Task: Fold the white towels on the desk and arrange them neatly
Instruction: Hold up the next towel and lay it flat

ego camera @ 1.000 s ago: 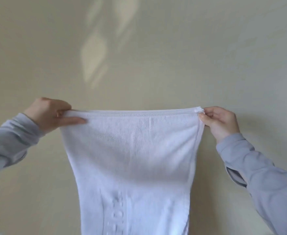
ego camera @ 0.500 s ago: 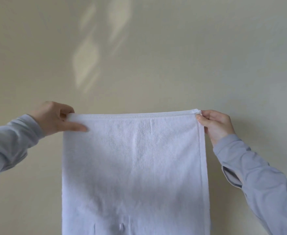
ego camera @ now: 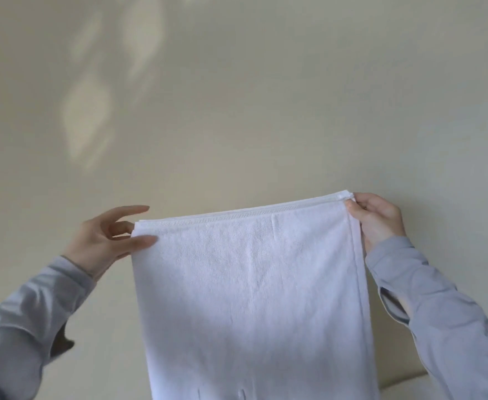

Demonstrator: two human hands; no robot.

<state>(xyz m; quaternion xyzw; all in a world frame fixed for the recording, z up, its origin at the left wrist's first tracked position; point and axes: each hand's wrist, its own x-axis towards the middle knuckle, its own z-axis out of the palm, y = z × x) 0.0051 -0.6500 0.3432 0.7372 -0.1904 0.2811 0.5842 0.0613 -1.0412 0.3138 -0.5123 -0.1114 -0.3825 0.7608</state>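
Presently, one white towel (ego camera: 251, 284) is held up in the air in front of a plain cream wall (ego camera: 266, 96), stretched by its top edge between the two hands. The left hand (ego camera: 101, 243) is set at the top left corner: the corner is pinched between the thumb, laid on the near face, and fingers behind the cloth, while the index finger is held out straight above the edge, clear of it. The right hand (ego camera: 377, 220) is closed on the top right corner, with curled fingers behind and the thumb pressed on the near face. The hands are kept well apart, with the towel's full width between them. The top edge is slanted, the right corner being carried higher than the left. A stitched hem (ego camera: 237, 216) is seen along that edge, and a short vertical crease below it. The cloth hangs flat and is cut off by the bottom of the view; its lower end cannot be seen. Both arms are covered by grey sleeves (ego camera: 439, 313). Patches of light (ego camera: 85, 116) are cast on the wall at upper left. A pale surface (ego camera: 404, 385) is glimpsed at lower right; what it is cannot be told.
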